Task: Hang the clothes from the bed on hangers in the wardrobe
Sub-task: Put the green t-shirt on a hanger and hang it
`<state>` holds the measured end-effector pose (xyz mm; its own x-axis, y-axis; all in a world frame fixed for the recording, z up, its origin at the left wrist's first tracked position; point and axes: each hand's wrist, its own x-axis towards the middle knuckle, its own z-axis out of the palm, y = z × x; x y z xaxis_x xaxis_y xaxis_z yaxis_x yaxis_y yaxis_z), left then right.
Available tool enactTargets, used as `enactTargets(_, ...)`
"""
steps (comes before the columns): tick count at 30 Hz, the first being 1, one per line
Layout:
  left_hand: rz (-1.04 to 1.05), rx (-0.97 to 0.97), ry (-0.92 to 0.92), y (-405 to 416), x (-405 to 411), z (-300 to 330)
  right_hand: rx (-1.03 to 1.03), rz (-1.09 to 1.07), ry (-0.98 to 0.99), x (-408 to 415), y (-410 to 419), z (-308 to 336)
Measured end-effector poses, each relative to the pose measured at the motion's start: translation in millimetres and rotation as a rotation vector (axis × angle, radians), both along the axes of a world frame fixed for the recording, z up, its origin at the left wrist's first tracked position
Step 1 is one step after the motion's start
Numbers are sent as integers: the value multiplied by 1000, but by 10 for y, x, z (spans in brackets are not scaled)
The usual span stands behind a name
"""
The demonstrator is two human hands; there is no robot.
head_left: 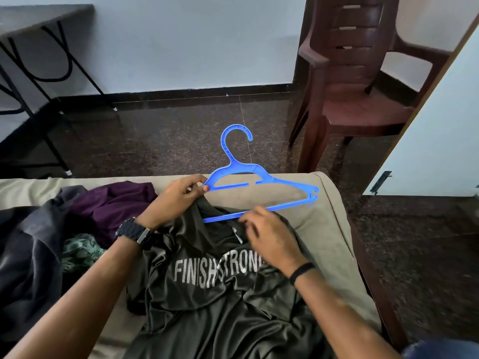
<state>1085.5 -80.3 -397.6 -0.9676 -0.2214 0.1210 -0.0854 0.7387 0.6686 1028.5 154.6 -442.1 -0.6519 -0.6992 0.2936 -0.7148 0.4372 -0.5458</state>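
Observation:
A dark olive T-shirt [207, 307] with the print "FINISH STRONG" lies on the bed [324, 224]. A blue plastic hanger [243, 172] lies at its collar, hook pointing away from me, its left end tucked into the neck opening. My left hand [176, 195] pinches the collar and the hanger's left shoulder together. My right hand [267, 234] grips the collar's right side at the hanger's lower bar. The wardrobe is not in view.
A purple garment [111, 203], a dark grey one [31, 242] and a green patterned cloth [80, 252] are piled on the bed's left. A brown plastic chair [357, 81] stands on the floor beyond, a black-legged table [39, 22] at far left, a white door [435, 130] at right.

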Motion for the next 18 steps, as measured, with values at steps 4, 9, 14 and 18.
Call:
enactTargets(4, -12, -25, 9, 69, 9, 31, 292, 89, -74, 194, -234, -119)
enactTargets(9, 16, -38, 40, 56, 40, 67, 410, -119, -63, 60, -188, -182)
enactTargets(14, 76, -70, 49, 3, 68, 26, 303, -438, -11, -264, 73, -211)
enactTargets(18, 93, -34, 65, -62, 102, 51, 165, -403, -129, -526, 330, -132)
